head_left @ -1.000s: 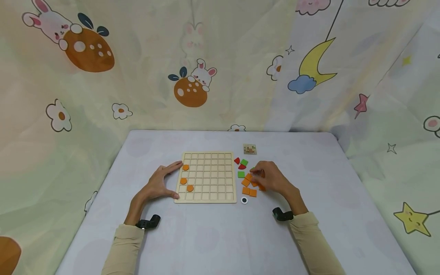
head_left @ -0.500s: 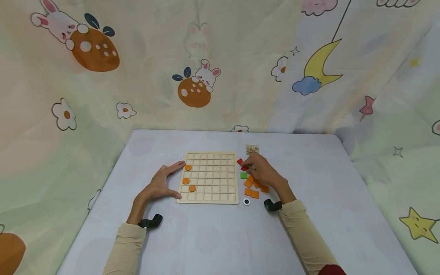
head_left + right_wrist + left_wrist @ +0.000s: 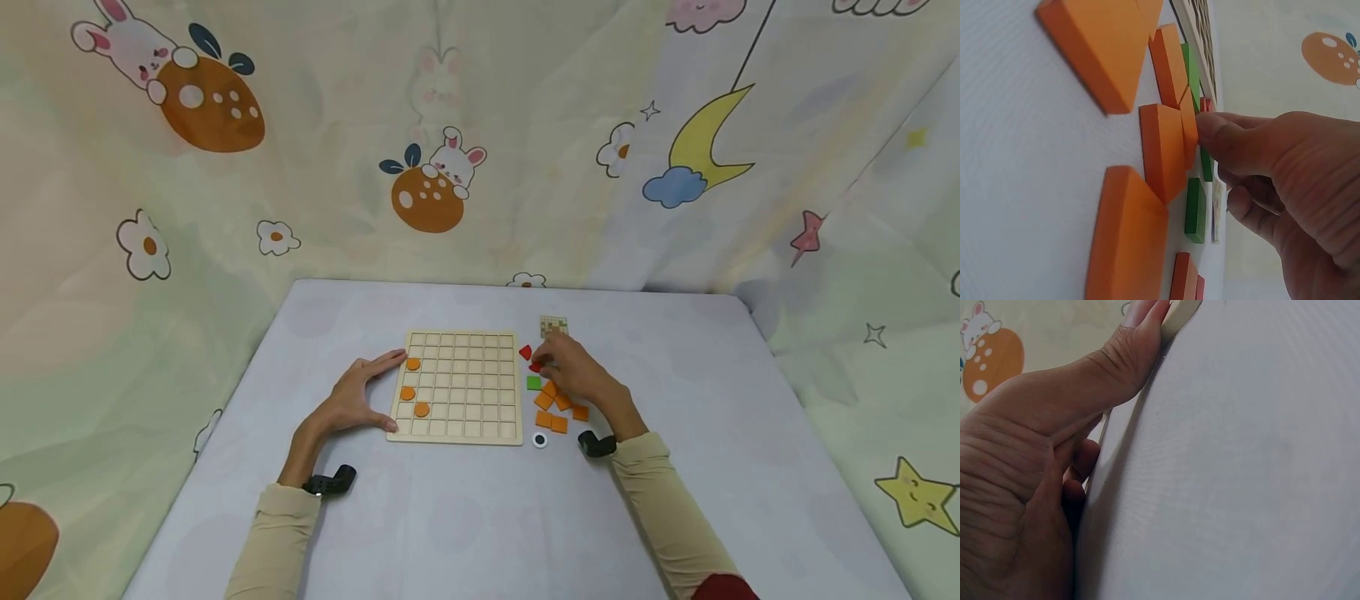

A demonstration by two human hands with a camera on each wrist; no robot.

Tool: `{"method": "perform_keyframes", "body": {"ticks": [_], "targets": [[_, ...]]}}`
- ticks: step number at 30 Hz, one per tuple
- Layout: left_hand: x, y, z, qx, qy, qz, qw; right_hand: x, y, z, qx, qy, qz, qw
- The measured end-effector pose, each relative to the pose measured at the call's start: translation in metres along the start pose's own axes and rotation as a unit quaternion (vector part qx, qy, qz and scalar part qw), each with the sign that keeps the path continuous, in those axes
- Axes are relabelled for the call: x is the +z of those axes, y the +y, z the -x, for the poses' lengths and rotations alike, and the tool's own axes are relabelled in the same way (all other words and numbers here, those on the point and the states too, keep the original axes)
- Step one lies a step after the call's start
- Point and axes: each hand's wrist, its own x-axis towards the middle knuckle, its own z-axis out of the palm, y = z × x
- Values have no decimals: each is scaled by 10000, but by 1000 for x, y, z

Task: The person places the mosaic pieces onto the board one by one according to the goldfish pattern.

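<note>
Pale wooden grid board (image 3: 468, 400) flat on the tabletop (image 3: 450, 517), in front of the person, a bit left of centre. Side edges run away from the person, far edge about parallel to the tabletop's far edge; looks roughly square, long axis hard to call with foreshortening.

Left hand (image 3: 349, 400) spread along the board's left edge: thumb at near corner, index fingertip towards the far corner. Left wrist view shows the thumb touching the board's rim.

Right hand (image 3: 576, 372) right of the board, thumb and index brought together at a red piece (image 3: 536, 367); can't tell if they pinch it. Another red piece (image 3: 526, 352) just beside, wedge-like, orientation too small to call.

Three orange discs lie flat on the board's left part: two in the leftmost column, one in the next column.

Green square tile (image 3: 534, 383) sits squared to the board; more green tiles in the right wrist view. Orange square tiles (image 3: 543, 418) cluster nearer the person: upper-left ones turned diagonally, lower two side by side, nearly squared. White disc with black centre (image 3: 539, 440) by the board's near right corner. Small pattern card (image 3: 553, 322) beyond the right hand, roughly squared to the board.
</note>
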Motion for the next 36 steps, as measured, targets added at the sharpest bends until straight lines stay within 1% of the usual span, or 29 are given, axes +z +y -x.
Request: {"method": "perform_keyframes", "body": {"ticks": [8, 13, 17, 20, 24, 31, 36], "targets": [[0, -1, 1, -34, 14, -34, 10000, 0, -1, -3, -46, 132, 163, 9998], [-1, -1, 0, -6, 29, -39, 10000, -2, -6, -4, -192, 209, 233, 9993], [-1, 0, -2, 14, -7, -41, 10000, -3, -13, -1, -237, 194, 45, 9995], [-1, 2, 0, -28, -31, -38, 10000, 0, -21, -2, -389, 88, -212, 9990], [-1, 3, 3, -78, -11, -73, 9999, 5, -34, -7, -688, 10, -403, 9968], [-1, 3, 4, -127, -17, -7, 9999, 22, -60, -17, -672, -171, -677, 9953], [0, 2, 1, -71, 16, -116, 9999, 40, -76, -26, -906, -253, -553, 9940]]}}
